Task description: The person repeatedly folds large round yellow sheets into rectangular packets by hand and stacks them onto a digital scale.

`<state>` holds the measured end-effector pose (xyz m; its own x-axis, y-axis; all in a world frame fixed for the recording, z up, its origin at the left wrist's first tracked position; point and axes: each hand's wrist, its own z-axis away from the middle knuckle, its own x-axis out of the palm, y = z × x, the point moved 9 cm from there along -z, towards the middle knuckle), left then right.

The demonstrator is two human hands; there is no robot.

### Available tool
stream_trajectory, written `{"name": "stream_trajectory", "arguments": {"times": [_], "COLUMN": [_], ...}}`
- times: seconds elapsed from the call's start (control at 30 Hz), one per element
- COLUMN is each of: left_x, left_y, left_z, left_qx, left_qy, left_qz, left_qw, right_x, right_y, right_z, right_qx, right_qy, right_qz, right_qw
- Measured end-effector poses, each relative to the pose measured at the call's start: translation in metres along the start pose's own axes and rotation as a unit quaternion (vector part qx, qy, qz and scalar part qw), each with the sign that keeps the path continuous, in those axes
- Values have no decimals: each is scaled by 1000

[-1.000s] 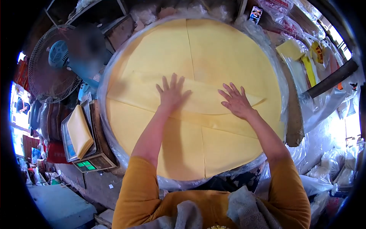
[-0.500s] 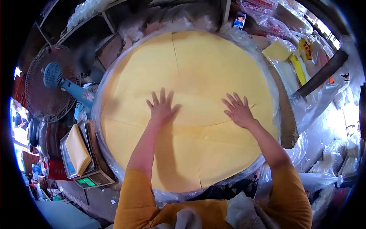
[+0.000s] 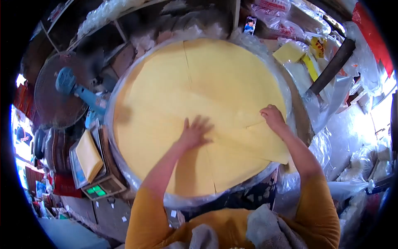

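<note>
Thin yellow sheets (image 3: 224, 74) overlap across a large round surface whose rim is wrapped in clear plastic (image 3: 108, 133). My left hand (image 3: 195, 133) is over the middle of the sheets, fingers spread and slightly blurred, holding nothing. Near the right edge, my right hand (image 3: 273, 117) has its fingers curled together above a sheet; whether a sheet edge is pinched between them is hidden. One sheet's corner (image 3: 278, 154) sticks out past the rim at the lower right, below my right hand.
A fan (image 3: 62, 89) stands at the left, above a scale (image 3: 103, 187) bearing a folded yellow stack (image 3: 88, 157). A phone (image 3: 250, 25) is behind the round surface. On the right are a dark bar (image 3: 333, 66), a yellow packet (image 3: 289, 52) and plastic bags (image 3: 365, 164).
My left hand has moved right and toward my body. My right hand has gone from spread flat to curled, near the right edge. A sheet corner now hangs over the lower right rim.
</note>
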<state>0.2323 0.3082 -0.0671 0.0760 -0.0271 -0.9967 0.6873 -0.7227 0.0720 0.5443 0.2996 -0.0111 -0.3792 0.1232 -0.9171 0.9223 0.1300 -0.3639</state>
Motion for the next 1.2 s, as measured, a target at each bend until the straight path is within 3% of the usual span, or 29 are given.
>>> {"name": "stream_trajectory", "arguments": {"times": [0.07, 0.13, 0.17, 0.27, 0.3, 0.4, 0.5, 0.57, 0.7, 0.77, 0.8, 0.87, 0.93, 0.97, 1.0, 1.13, 1.2], "left_x": [-24, -41, -39, -35, -30, -27, -45, -44, -39, -30, -32, -34, -11, -39, -6, -7, -9], "left_y": [-17, -25, -20, 1, 9, 25, 49, 65, 67, 60, 50, 33, 17, 28, 15, 30, 36], "left_z": [-6, -1, 6, 37, 51, 76, 89, 94, 93, 89, 87, 86, 93, 95, 96, 101, 106], "left_qx": [-18, -23, -22, 4, 22, 50, 60, 96, 102, 117, 66, -36, -183, -86, -277, -311, -325], "left_qy": [0, 39, 13, -31, -21, -28, -65, -82, 17, 70, 90, 131, 143, 227, 131, 111, 104], "left_qz": [-23, -59, -38, 15, 31, 62, 84, 98, 52, 38, 101, 225, 538, 405, 455, 480, 486], "left_qw": [1000, 997, 999, 999, 999, 996, 993, 987, 993, 990, 989, 965, 810, 881, 836, 813, 805], "right_x": [-1, 18, 28, 31, 31, 25, 62, 59, 55, 55, 57, 62, 63, 66, 66, 65, 69], "right_y": [-7, -21, -31, -83, -91, -128, -129, -129, -128, -123, -118, -99, -82, -72, -66, -63, -61], "right_z": [11, 31, 41, 60, 61, 64, 70, 69, 64, 59, 57, 50, 55, 63, 75, 120, 129], "right_qx": [32, 54, 64, -65, -22, -236, -240, -251, -248, -235, -228, -128, 7, 88, 171, 290, 270], "right_qy": [-19, -123, -173, -166, -197, -83, -211, -240, -288, -241, -215, -180, -154, -146, -138, -76, -27], "right_qz": [-25, -86, -116, -8, 45, 8, 33, 7, -70, -100, -114, -272, -372, -394, -412, -432, -412], "right_qw": [999, 987, 976, 984, 979, 968, 947, 938, 922, 936, 943, 937, 915, 903, 884, 851, 870]}}
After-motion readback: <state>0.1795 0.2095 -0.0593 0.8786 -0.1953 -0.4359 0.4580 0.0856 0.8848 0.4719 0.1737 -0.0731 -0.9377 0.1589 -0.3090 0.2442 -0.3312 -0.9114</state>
